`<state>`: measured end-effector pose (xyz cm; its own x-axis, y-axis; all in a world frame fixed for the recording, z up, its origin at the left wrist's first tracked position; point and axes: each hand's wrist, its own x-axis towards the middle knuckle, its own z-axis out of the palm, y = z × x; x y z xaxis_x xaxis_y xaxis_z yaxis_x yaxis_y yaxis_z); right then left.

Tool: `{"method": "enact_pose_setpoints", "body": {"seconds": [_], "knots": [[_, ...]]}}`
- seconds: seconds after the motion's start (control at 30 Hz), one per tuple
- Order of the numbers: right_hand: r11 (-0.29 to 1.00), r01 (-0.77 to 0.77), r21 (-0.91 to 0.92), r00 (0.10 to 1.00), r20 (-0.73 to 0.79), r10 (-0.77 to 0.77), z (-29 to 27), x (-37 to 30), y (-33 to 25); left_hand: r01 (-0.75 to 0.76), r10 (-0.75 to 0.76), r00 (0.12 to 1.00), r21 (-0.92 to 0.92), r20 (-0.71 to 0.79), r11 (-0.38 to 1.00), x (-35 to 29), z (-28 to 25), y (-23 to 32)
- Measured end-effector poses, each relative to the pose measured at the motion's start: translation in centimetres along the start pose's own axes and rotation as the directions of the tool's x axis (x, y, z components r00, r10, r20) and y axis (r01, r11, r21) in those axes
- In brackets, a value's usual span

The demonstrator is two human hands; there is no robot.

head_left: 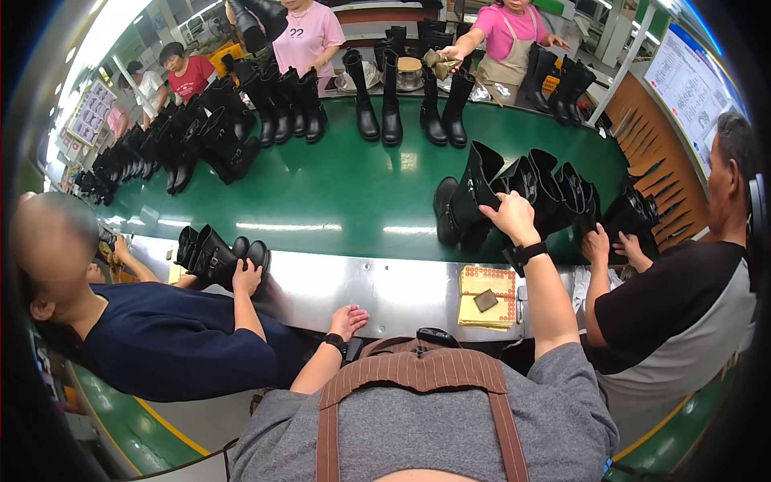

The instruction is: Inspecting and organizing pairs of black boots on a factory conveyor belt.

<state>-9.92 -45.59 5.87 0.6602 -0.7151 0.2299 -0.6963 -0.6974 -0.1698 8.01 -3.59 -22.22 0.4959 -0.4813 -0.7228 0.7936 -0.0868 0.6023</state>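
Note:
My right hand (pixel 514 218) reaches out over the green table and closes on a black boot (pixel 468 202) with a buckle strap. The boot tilts beside several other black boots (pixel 548 186) at the right. My fingertips are partly hidden against the boot's shaft. Low at the metal edge, my left hand (pixel 348 322) holds nothing, its fingers apart. A watch sits on each of my wrists. Between my arms, a stack of yellow printed cards (pixel 487 296) lies on the metal ledge with a small dark square block (pixel 486 300) on top.
The green table (pixel 337 189) carries rows of black boots (pixel 281 104) on its far side. At my left a co-worker (pixel 161 329) handles a pair of boots (pixel 221 253). Another co-worker (pixel 675 297) on my right touches boots. Several people stand across the table.

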Motion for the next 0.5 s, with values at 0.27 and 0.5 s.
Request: {"method": "enact_pose_setpoints", "body": {"seconds": [0.27, 0.5], "knots": [[0.999, -0.028, 0.032, 1.000, 0.006, 0.028, 0.0, -0.2, 0.8, -0.028, 0.028, 1.000, 0.018, 0.003, 0.999, -0.2, 0.4, 0.1], [0.998, -0.049, 0.044, 0.999, 0.015, 0.048, 0.1, -0.2, 1.6, -0.036, 0.037, 0.999, 0.062, -0.017, 0.997, -0.2, 0.5, 0.1]]}}
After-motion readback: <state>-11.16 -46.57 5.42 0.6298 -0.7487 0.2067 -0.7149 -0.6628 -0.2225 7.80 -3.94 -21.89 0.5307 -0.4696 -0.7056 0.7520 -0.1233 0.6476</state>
